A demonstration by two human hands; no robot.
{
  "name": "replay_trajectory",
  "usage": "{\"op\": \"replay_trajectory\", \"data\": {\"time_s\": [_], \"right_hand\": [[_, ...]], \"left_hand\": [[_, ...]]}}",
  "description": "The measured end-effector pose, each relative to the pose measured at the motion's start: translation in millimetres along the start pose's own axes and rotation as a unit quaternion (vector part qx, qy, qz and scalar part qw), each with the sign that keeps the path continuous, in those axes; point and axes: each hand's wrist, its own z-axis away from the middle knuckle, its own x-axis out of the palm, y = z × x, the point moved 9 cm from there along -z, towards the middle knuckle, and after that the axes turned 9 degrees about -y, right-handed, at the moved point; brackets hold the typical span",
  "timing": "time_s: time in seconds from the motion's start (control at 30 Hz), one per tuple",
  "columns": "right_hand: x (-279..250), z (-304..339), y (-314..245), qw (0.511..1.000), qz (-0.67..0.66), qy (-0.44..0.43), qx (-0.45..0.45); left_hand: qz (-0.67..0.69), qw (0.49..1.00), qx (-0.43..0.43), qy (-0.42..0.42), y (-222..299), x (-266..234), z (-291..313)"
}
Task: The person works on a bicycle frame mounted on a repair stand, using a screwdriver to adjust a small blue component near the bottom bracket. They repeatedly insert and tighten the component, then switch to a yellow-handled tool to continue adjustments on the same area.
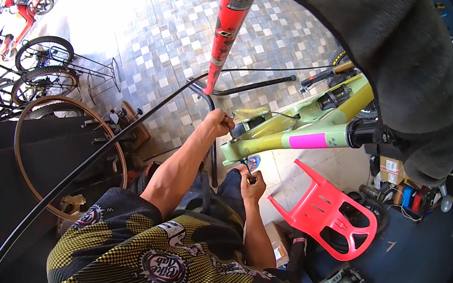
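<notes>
Head view: the left hand (219, 122), fingers curled shut, grips the rear end of the green bicycle frame (305, 124), which is held up over the tiled floor (157, 20). The right hand (252, 183) pinches a small dark tool (249, 172) just below the frame, apparently a screwdriver or cable end. A fitting step seems in hand; the next move calls for a steady frame. A red plastic chair (324, 212) lies tipped nearby.

Daylight overexposes the tiled floor (111, 13) at upper left (fisheye bends dark edges); centre sharp.
</notes>
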Motion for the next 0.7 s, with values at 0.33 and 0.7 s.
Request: {"op": "replay_trajectory", "data": {"time_s": [0.33, 0.7], "right_hand": [[3.3, -0.6, 10.1, 0.999, -0.006, -0.036, 0.027], [-4.9, -8.9, 1.5, 0.997, 0.053, -0.055, -0.008]], "left_hand": [[-0.163, 0.982, 0.088, -0.044, -12.5, 34.5, 51.2], [-0.156, 0.97, 0.083, -0.167, -16.1, 41.1, 48.4]]}}
